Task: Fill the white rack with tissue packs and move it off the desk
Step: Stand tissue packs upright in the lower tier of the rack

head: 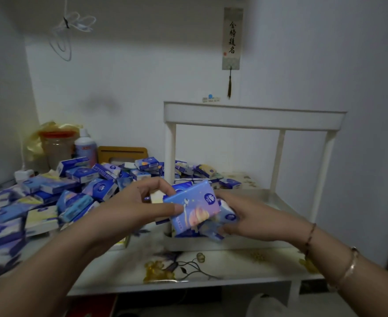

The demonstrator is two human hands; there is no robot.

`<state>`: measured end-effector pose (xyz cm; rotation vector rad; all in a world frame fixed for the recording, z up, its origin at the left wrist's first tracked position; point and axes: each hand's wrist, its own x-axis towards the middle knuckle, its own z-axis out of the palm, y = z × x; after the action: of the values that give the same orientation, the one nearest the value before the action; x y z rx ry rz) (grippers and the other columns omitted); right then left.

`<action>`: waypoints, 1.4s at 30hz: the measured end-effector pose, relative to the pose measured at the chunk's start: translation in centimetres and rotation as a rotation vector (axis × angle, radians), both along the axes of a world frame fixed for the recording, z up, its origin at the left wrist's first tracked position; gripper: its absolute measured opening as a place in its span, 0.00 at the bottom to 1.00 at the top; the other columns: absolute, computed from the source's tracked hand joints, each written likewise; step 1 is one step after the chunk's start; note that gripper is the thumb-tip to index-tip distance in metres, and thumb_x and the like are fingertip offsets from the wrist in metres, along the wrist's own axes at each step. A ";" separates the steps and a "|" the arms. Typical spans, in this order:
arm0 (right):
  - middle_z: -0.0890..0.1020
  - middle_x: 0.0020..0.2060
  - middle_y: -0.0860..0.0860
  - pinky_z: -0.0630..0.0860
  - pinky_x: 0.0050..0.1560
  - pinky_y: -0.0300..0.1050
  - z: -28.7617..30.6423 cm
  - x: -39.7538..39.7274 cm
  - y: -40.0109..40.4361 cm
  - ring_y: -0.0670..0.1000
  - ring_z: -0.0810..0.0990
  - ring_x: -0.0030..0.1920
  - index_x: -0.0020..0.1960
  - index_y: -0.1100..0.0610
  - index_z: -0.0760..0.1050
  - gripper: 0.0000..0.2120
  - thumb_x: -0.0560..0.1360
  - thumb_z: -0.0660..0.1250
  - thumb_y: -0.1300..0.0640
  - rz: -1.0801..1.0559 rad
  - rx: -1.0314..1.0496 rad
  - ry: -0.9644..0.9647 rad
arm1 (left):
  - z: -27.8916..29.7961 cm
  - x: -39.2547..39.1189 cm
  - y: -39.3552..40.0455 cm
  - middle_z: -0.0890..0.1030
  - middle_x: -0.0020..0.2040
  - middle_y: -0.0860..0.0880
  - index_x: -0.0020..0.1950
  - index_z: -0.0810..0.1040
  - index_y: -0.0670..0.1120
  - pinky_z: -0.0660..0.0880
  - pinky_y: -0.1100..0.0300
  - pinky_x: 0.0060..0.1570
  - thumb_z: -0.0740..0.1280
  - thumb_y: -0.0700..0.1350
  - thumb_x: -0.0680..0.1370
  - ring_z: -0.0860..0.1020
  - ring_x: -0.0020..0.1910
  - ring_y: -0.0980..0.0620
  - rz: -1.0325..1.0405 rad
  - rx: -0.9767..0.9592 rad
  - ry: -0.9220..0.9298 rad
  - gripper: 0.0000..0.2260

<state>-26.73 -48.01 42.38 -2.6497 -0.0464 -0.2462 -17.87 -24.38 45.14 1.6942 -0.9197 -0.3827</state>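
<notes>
Fingers of your left hand (140, 209) and right hand (245, 221) grip a blue tissue pack (192, 208) with a round white logo; its lettering is unreadable.

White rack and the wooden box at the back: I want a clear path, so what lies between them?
In the head view, loose tissue packs are piled between the wooden box and the white rack, right up to its left post.

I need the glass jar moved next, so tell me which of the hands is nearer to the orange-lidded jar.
Left. The left hand is at the edge of the tissue pile, right of and below the jar. The right hand is farther right, over the white rack's bottom shelf.
</notes>
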 end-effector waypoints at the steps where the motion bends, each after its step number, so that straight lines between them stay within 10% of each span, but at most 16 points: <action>1: 0.77 0.59 0.47 0.74 0.59 0.53 0.2 -0.2 -0.4 0.49 0.77 0.57 0.61 0.44 0.68 0.24 0.69 0.71 0.54 0.007 0.097 0.010 | 0.0 0.0 -0.2 0.84 0.49 0.51 0.42 0.78 0.51 0.74 0.41 0.58 0.76 0.58 0.58 0.80 0.53 0.42 -0.001 -0.007 -0.006 0.19; 7: 0.82 0.52 0.60 0.81 0.50 0.53 2.0 -2.1 -2.4 0.55 0.81 0.49 0.56 0.59 0.74 0.19 0.66 0.68 0.60 -0.081 0.820 -0.065 | -0.5 -0.7 -3.2 0.83 0.49 0.43 0.46 0.77 0.49 0.73 0.43 0.59 0.76 0.52 0.68 0.81 0.48 0.45 -0.038 -0.141 0.003 0.13; 14: 0.83 0.46 0.60 0.81 0.47 0.53 2.8 -2.5 -3.1 0.55 0.84 0.44 0.53 0.59 0.77 0.15 0.78 0.52 0.56 -0.174 1.069 -0.064 | -1.4 -0.9 -9.6 0.75 0.63 0.49 0.60 0.66 0.54 0.76 0.58 0.53 0.64 0.42 0.79 0.78 0.54 0.52 -0.120 -0.197 -0.002 0.13; 18: 0.84 0.53 0.56 0.81 0.52 0.50 2.7 -2.3 -3.8 0.56 0.83 0.52 0.61 0.55 0.76 0.22 0.77 0.61 0.41 -0.117 0.950 -0.005 | -1.1 0.1 -12.4 0.71 0.68 0.46 0.61 0.62 0.58 0.75 0.54 0.59 0.66 0.40 0.76 0.75 0.62 0.49 -0.204 -0.245 0.132 0.21; 23: 0.84 0.49 0.56 0.79 0.55 0.52 2.0 -0.4 -6.3 0.54 0.83 0.48 0.59 0.59 0.76 0.21 0.68 0.71 0.55 -0.081 0.964 -0.016 | -0.5 1.9 -15.7 0.66 0.71 0.42 0.59 0.65 0.58 0.73 0.62 0.52 0.60 0.31 0.78 0.71 0.66 0.48 -0.181 -0.202 0.145 0.21; 28: 0.79 0.40 0.57 0.80 0.46 0.48 1.3 4.1 -9.6 0.53 0.80 0.41 0.50 0.62 0.72 0.20 0.61 0.74 0.58 -0.307 0.793 -0.029 | -1.0 7.1 -17.5 0.77 0.59 0.43 0.61 0.74 0.42 0.70 0.59 0.51 0.54 0.42 0.82 0.75 0.54 0.47 0.307 0.204 -0.405 0.13; 31: 0.77 0.42 0.60 0.78 0.40 0.47 0.1 7.4 -10.9 0.55 0.77 0.40 0.46 0.61 0.71 0.26 0.53 0.76 0.54 -0.365 0.534 0.097 | -3.1 8.6 -18.3 0.74 0.64 0.42 0.62 0.73 0.43 0.65 0.44 0.67 0.52 0.45 0.82 0.70 0.65 0.42 0.349 0.559 -0.661 0.15; 35: 0.79 0.44 0.58 0.77 0.45 0.50 -0.1 10.2 -10.0 0.54 0.78 0.43 0.48 0.60 0.71 0.20 0.59 0.75 0.61 -0.326 0.418 0.182 | -4.6 8.8 -18.9 0.55 0.78 0.48 0.76 0.59 0.48 0.50 0.38 0.71 0.48 0.50 0.83 0.53 0.77 0.42 0.244 0.777 -0.724 0.21; 42: 0.71 0.64 0.54 0.76 0.59 0.52 -1.5 11.1 -9.1 0.55 0.73 0.61 0.73 0.58 0.56 0.44 0.61 0.72 0.59 -0.405 0.360 0.158 | -4.6 8.9 -18.6 0.52 0.79 0.49 0.77 0.55 0.49 0.51 0.40 0.72 0.47 0.49 0.83 0.52 0.77 0.43 0.247 0.795 -0.762 0.22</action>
<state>-15.59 -57.08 40.86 -2.2861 0.5396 -0.1563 -8.99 -43.02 40.59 2.7544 -1.1519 0.1203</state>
